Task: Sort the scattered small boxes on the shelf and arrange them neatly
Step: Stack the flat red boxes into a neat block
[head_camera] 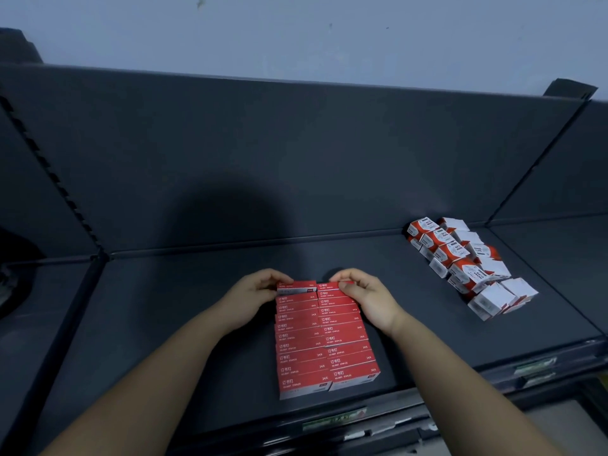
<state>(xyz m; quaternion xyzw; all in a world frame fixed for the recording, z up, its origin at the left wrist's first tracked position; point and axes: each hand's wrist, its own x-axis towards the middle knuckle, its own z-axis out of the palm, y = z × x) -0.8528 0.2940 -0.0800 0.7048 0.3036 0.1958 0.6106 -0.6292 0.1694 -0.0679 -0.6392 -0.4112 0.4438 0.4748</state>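
Several flat red staple boxes [324,340] lie in two tidy columns in the middle of the dark shelf [164,324], running from its front edge toward the back. My left hand [253,299] pinches the rearmost box of the left column [296,286]. My right hand [365,297] pinches the rearmost box of the right column [330,286]. A second group of red-and-white boxes [467,264] sits at the back right in rows running diagonally toward the front.
The shelf's dark back panel [296,159] rises behind the boxes. A slotted upright [49,172] borders the left side and another divider [533,166] the right. Price-tag strips [332,419] line the front edge.
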